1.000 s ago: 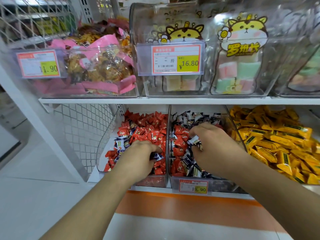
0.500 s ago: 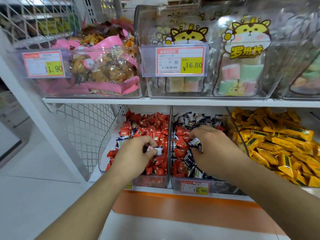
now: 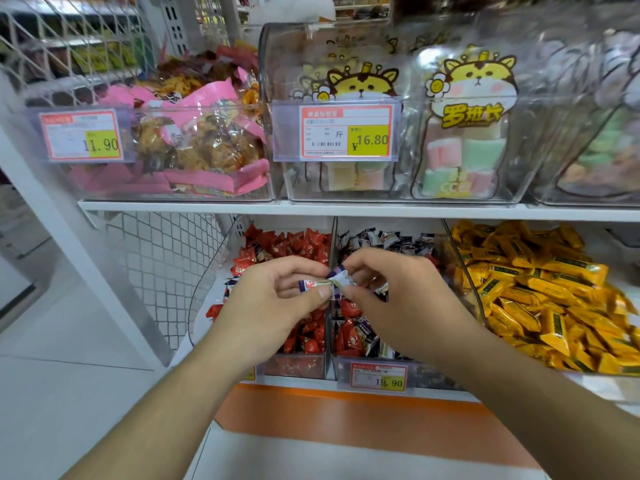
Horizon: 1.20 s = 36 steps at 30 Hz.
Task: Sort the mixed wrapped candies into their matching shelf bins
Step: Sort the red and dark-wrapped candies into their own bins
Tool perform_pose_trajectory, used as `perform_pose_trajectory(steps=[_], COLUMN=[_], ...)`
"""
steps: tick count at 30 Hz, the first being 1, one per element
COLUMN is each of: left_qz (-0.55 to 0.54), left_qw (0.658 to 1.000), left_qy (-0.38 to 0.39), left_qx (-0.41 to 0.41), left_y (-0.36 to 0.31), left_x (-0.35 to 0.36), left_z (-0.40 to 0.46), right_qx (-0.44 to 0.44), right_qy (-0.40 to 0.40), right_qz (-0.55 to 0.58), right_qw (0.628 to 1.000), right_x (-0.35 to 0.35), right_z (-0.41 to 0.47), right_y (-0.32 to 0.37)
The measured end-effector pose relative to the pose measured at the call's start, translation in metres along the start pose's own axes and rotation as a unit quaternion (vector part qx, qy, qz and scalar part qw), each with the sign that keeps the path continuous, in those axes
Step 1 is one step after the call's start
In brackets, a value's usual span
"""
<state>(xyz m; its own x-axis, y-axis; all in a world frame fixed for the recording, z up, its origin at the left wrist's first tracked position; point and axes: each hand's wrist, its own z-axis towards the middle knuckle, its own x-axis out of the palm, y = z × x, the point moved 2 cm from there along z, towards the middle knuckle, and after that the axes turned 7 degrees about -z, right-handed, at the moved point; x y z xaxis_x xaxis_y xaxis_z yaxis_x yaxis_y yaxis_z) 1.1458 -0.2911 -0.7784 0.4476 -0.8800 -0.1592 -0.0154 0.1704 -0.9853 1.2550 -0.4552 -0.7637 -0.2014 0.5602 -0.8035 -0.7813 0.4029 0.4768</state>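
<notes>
While both hands pinch one blue-white candy (image 3: 323,283) (left (image 3: 277,299); right (image 3: 394,299)) | tags: 19.90 (image 3: 378,376); 16.80 (image 3: 346,131)

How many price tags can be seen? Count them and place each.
3: one reading 11.90 on the upper-left bin, one reading 16.80 on the upper-middle bin, one below the right hand. The left forearm may hide another.

Left hand (image 3: 273,303) and right hand (image 3: 391,299) meet over the divider (image 3: 330,244) between the left bin (image 3: 207,296) and middle bin (image 3: 450,251), a candy (image 3: 327,284) between them.
</notes>
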Motion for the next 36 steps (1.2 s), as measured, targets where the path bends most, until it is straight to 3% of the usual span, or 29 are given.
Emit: perform_pose_trajectory(steps=[6, 9, 12, 17, 22, 28, 36], left_qz=[0.090, 0.081, 0.168, 0.159, 0.245, 0.306, 0.436], left_qw=[0.993, 0.995, 0.982, 0.982, 0.960, 0.951, 0.898], left_qy=[-0.068, -0.002, 0.063, -0.063, -0.132, -0.049, 0.018], left_qx=[0.044, 0.053, 0.053, 0.082, 0.015, -0.007, -0.054], left_y=[0.002, 0.000, -0.001, 0.005, 0.028, 0.053, 0.058], left_x=[0.004, 0.021, 0.035, -0.005, -0.059, -0.051, -0.035], left_z=[0.008, 0.011, 0.007, 0.013, 0.012, 0.014, 0.031], right_qx=[0.125, 0.164, 0.175, 0.165, 0.141, 0.112, 0.105], right_qy=[-0.019, 0.019, 0.039, 0.055, 0.065, 0.077, 0.098], right_qz=[-0.117, -0.133, -0.129, -0.126, -0.113, -0.122, -0.127], right_qw=[0.985, 0.977, 0.975, 0.977, 0.981, 0.983, 0.982], right_x=[-0.036, -0.037, -0.032, -0.024, -0.014, -0.006, -0.001], right_z=[0.008, 0.006, 0.006, 0.008, 0.006, 0.007, 0.006], right_y=[-0.043, -0.056, -0.056, -0.046, -0.038, -0.032, -0.032])
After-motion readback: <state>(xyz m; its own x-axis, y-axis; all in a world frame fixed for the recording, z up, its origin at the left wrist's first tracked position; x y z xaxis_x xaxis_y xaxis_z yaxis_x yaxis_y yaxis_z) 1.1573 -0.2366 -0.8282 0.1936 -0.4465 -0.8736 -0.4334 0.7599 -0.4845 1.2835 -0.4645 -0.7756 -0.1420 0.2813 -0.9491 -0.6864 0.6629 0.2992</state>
